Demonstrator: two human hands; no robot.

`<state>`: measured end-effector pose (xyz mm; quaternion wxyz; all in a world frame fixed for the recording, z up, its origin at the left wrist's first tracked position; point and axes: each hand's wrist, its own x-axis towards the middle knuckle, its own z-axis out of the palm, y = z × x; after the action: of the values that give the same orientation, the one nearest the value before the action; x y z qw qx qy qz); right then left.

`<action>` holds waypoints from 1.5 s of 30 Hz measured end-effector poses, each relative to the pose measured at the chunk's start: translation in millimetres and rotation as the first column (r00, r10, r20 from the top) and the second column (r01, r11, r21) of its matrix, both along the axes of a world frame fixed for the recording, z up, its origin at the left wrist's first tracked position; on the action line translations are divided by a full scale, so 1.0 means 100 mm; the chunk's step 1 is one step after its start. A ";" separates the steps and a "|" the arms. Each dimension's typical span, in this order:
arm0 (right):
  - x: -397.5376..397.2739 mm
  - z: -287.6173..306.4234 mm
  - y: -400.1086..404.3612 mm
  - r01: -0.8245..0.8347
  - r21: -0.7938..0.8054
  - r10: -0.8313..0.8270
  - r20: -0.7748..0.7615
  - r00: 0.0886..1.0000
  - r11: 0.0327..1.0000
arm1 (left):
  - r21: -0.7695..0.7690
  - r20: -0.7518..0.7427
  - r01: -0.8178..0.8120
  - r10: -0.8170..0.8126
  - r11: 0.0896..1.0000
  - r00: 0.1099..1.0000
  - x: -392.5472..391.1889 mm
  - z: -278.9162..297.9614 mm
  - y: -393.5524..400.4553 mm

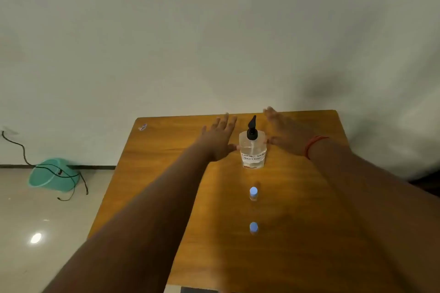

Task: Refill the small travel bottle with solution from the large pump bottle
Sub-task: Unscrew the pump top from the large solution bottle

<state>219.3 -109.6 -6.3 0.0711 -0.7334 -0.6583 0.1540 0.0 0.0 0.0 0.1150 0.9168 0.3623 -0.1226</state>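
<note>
**Both hands flank the pump bottle, nothing held yet**

The wooden surface (pixel 297 209) fills the lower middle of the frame, pushed against a pale wall. On the floor at the left edge lies a tipped green bucket (pixel 53 176) with a black cable (pixel 47 169) draped across it; what is inside the bucket cannot be seen.

Two bare arms reach forward from the bottom of the frame. The left hand (pixel 217 140) lies just left of centre, fingers straight and spread wide, with its thumb side at or very near the bottle's wall. The right hand (pixel 285 134), with a red thread round the wrist, sits just right of centre, blurred, fingers also stretched out and gripping nothing. The two palms bracket the bottle, which looks like an approach to take it from both sides, likely to lift it or steady it.

The large pump bottle (pixel 252 151) stands upright between the hands, near the far edge of the surface. It is clear, with a black pump head whose spout points away, and a handwritten label. Clear liquid shows inside; the level is hard to judge.

Nearer the camera, in line below it, stands the small travel bottle (pixel 253 194), clear with a pale blue cap on, its contents too small to read. A second blue-capped bottle (pixel 253 227) stands closer still. Both are well apart from either hand, so the refill has not started.
</note>
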 end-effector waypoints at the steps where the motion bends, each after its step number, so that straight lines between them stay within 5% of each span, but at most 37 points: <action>1: -0.04 -0.07 0.02 -0.007 -0.051 0.005 -0.056 0.998 0.999 | -0.048 -0.005 0.016 -0.016 0.999 1.000 0.02 -0.06 -0.02; 5: -0.14 -0.35 0.08 0.025 -0.184 -0.058 -0.177 0.982 0.983 | -0.233 0.090 0.069 -0.049 0.970 0.995 0.15 -0.35 0.02; 12: -0.22 -0.53 0.11 0.149 -0.094 -0.173 -0.368 0.914 0.984 | -0.323 0.296 0.023 0.078 0.946 0.952 0.25 -0.56 0.08; 21: -0.21 -0.41 0.04 0.107 0.007 -0.087 -0.529 0.844 0.994 | -0.394 0.378 0.033 0.130 0.918 0.917 0.17 -0.33 0.04; 28: -0.09 0.33 0.01 0.056 0.090 0.022 -0.695 0.719 0.994 | -0.504 0.492 0.053 0.236 0.862 0.838 0.05 0.54 0.00; 37: -0.18 1.96 -0.03 0.096 0.397 0.204 -0.648 0.734 0.913 | -0.488 0.726 0.157 0.299 0.859 0.619 -0.06 2.05 0.00; 45: -0.27 3.53 -0.02 0.073 0.642 0.345 -0.500 0.795 0.763 | -0.314 0.857 0.298 0.135 0.901 0.497 -0.09 3.64 0.01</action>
<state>192.4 -111.2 346.8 0.5019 -0.5275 -0.6690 0.1493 -9.1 1.4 364.1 0.4699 0.8218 0.1748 0.2707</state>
